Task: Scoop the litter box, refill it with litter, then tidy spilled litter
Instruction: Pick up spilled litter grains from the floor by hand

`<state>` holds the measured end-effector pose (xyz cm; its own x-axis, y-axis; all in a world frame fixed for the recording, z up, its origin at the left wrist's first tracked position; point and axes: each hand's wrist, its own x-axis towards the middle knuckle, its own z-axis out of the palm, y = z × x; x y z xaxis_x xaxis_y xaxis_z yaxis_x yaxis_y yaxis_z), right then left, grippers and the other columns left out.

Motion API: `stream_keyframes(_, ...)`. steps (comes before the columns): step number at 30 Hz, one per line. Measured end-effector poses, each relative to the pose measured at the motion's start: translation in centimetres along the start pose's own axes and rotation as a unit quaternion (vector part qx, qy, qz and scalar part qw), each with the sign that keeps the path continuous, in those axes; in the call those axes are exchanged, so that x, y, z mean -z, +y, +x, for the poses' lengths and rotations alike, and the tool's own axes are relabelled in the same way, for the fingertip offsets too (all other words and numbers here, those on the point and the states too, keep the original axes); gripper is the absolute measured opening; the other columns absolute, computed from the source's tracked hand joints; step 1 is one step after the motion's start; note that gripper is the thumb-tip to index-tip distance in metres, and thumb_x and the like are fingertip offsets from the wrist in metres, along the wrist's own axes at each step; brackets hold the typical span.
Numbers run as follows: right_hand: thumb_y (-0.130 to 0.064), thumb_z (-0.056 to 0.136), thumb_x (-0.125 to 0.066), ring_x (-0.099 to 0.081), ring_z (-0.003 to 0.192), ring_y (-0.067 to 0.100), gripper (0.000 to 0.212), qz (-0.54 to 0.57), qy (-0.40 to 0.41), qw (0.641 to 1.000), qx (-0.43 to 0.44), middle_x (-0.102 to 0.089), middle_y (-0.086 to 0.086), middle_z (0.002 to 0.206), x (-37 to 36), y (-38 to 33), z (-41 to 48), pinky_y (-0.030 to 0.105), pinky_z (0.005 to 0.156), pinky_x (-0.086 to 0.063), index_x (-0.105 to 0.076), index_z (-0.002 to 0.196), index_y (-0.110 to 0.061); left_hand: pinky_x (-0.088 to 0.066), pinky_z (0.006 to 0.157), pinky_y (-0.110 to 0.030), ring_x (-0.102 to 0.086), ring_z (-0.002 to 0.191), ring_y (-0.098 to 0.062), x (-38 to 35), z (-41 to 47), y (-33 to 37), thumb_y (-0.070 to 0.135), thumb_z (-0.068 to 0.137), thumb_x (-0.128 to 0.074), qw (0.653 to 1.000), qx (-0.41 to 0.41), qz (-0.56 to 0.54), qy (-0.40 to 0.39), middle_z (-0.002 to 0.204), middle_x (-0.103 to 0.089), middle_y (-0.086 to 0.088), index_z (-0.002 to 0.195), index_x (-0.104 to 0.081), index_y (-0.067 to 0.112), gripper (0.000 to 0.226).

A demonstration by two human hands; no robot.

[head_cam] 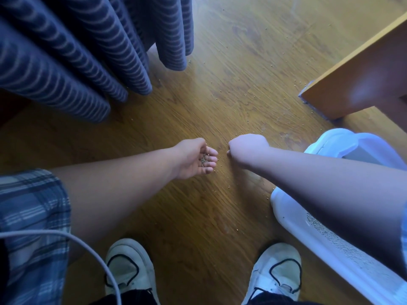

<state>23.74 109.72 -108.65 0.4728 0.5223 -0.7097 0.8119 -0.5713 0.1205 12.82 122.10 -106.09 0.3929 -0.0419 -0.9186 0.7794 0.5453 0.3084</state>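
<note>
While spilled grains (229,187) lie scattered over the glossy wood-grain floor (198,216), the tidying wants patience. At nine o'clock of centre the left hand (193,160) lies palm up, fingers together in a shallow cup under small round grey-tan pellets (204,160); it is best kept level. Just beside it, at three o'clock, the right hand (246,148) curls its fingers down to the floor; whether they pinch a pellet I cannot tell. The smooth white plastic litter box (285,213) sits at four o'clock.

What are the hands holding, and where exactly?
The left hand carries litter granules in its cupped palm. The right hand reaches to the wooden floor, fingertips hidden, so any pinch cannot be told.
</note>
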Motion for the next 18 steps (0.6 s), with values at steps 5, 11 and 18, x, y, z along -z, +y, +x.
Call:
stream_keyframes(5,-0.007,0.095,-0.044,-0.063,0.085,0.026,0.03,-0.006,0.008,1.0,0.001,-0.061,-0.002,0.088,-0.1,0.0,-0.1,0.032,0.061,-0.045,-0.07,0.102,-0.018,-0.055,0.068,-0.031,-0.059,0.074,-0.021,0.3,0.2,-0.5,0.014,0.102,-0.031,1.0,0.012,0.011,0.002,0.083,-0.058,-0.012,0.104,-0.061,0.001,0.033)
stream_keyframes(11,-0.016,0.094,-0.044,-0.062,0.083,0.027,0.026,0.016,0.016,1.0,0.007,-0.06,-0.003,0.084,-0.8,0.2,0.3,0.031,0.061,-0.043,-0.069,0.098,-0.019,-0.055,0.065,-0.032,-0.062,0.074,-0.022,0.5,0.7,-1.2,0.016,0.1,-0.031,0.999,0.026,0.022,0.022,0.084,-0.061,-0.013,0.098,-0.063,0.002,0.034)
stream_keyframes(18,-0.03,0.095,-0.051,-0.059,0.076,0.026,0.022,0.069,0.027,0.997,-0.002,-0.059,-0.002,0.076,-0.5,0.6,0.3,0.03,0.063,-0.044,-0.067,0.088,-0.018,-0.058,0.07,-0.034,-0.066,0.082,-0.024,0.4,0.8,-1.2,0.015,0.1,-0.033,0.999,0.034,0.012,0.02,0.089,-0.064,-0.015,0.104,-0.064,0.001,0.034)
